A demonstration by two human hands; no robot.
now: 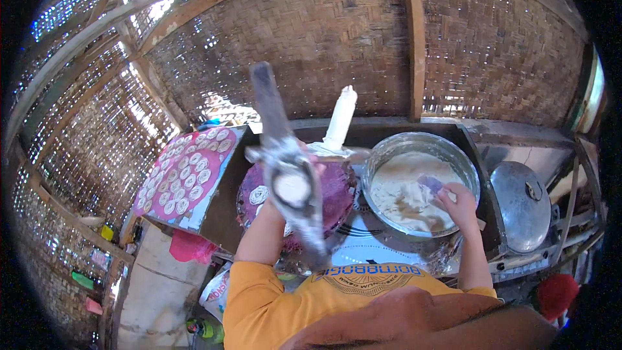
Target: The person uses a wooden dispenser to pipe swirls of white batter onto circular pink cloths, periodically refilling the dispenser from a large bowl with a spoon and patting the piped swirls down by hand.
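Head view, one: left fisheye of a worn pair, facing down and forward (straight edges bow toward the rim); yellow shirt (259, 295) close below, metal basin (421, 142) near, woven wall (291, 39) farther off.

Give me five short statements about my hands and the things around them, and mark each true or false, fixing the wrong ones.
1. The left hand holds a long tool. True.
2. The tool's round opening shows nothing inside. False: something white shows in it.
3. The right hand reaches into the metal basin. True.
4. White coils lie on the pink sheet at the left. True.
5. The round lid at the right is red. False: that lid is silver-coloured.
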